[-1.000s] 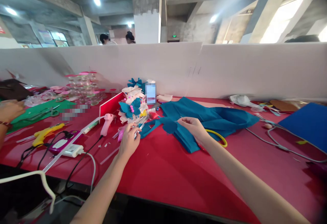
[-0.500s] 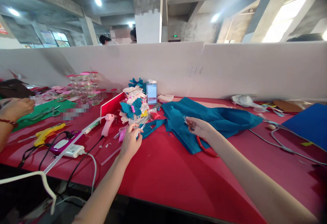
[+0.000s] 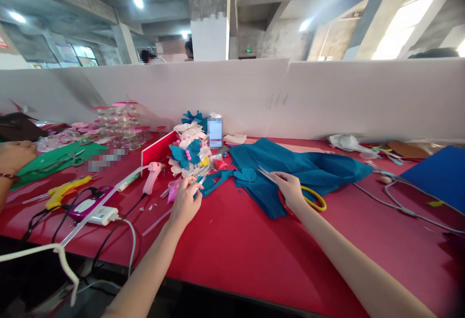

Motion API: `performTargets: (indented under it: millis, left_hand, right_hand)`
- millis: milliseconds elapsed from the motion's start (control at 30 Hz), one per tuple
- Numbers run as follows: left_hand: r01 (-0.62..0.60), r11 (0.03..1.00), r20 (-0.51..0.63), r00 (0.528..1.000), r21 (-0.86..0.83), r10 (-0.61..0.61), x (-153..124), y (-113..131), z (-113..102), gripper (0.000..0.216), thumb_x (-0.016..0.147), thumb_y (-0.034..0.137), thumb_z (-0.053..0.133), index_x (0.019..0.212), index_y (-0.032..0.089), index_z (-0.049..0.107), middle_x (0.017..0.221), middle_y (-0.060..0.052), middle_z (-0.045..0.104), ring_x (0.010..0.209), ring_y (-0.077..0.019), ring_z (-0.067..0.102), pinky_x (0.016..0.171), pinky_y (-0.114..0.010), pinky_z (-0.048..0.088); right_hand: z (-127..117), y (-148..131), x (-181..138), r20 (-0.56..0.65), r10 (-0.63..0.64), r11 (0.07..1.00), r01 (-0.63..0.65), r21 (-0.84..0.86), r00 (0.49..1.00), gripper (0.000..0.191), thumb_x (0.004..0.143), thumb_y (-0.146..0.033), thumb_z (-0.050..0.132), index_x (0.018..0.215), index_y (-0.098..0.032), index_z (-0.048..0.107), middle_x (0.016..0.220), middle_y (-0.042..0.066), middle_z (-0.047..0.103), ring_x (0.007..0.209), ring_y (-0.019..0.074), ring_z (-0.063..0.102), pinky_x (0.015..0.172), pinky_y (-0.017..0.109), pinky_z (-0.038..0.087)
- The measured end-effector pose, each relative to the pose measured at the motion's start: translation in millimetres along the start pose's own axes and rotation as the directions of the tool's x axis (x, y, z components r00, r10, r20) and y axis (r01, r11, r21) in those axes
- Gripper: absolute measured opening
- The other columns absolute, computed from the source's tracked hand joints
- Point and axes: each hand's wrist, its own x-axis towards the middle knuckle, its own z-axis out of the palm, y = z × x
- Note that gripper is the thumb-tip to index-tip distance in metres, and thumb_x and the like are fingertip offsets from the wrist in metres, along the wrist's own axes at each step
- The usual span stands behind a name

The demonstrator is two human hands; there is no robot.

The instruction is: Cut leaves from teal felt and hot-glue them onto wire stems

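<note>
My right hand (image 3: pixel 289 187) is closed on a pair of scissors (image 3: pixel 307 197) with one red and one yellow handle loop; their blades point left over a heap of teal felt (image 3: pixel 301 170). A small teal felt shape (image 3: pixel 245 175) lies at the blade tips. My left hand (image 3: pixel 186 201) is closed, pinching the end of a teal felt strip (image 3: pixel 214 182) beside thin clear sticks. Just behind it stands a cluster of white and teal felt flowers (image 3: pixel 189 149) with pink beads.
A pink glue gun (image 3: pixel 152 175), a yellow glue gun (image 3: pixel 67 189), a power adapter (image 3: pixel 100 214) and cables lie at the left. Another person's hand (image 3: pixel 14 156) rests by green felt (image 3: pixel 54 159). Blue sheet (image 3: pixel 438 173) and grey cable (image 3: pixel 395 197) lie right. A white partition (image 3: pixel 327 98) stands behind.
My right hand let go of the teal felt shape, picked up the scissors and now holds them with the blades pointing at the felt. My left hand has barely moved.
</note>
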Motion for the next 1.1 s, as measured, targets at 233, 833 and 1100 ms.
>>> performTargets:
  millis: [233,833,1100]
  left_hand:
    - [0.023,0.993,0.041,0.999,0.113,-0.028,-4,5,-5,0.016,0.074,0.034,0.066,0.084,0.021,0.067,0.105,-0.009,0.054,0.105,-0.0307,0.052,0.090,-0.048,0.042]
    - [-0.236,0.971,0.326,0.915,-0.049,0.239,-9,36,2,0.016,0.086,0.022,0.051,0.097,0.022,0.063,0.106,-0.005,0.062,0.101,-0.0205,0.058,0.089,-0.036,0.047]
    - [-0.154,0.977,0.377,0.922,0.149,0.087,-26,30,3,0.050,0.092,0.042,0.041,0.128,0.009,0.050,0.133,-0.018,0.052,0.128,-0.0301,0.042,0.108,-0.051,0.030]
  right_hand:
    - [1,-1,-26,0.039,-0.187,0.979,0.189,-0.078,0.982,0.030,0.076,-0.043,0.057,0.077,-0.016,0.068,0.085,0.009,0.063,0.064,0.0167,0.051,0.057,0.029,0.042]
    - [54,-25,-64,0.616,-0.525,0.656,0.740,-0.147,0.588,0.043,0.082,-0.014,0.045,0.124,-0.016,0.055,0.127,0.013,0.056,0.120,0.0251,0.049,0.103,0.044,0.039]
    - [60,-28,-70,0.779,-0.354,0.610,0.760,-0.227,0.517,0.043,0.089,-0.021,0.040,0.129,-0.013,0.054,0.134,0.012,0.053,0.125,0.0258,0.047,0.108,0.046,0.034]
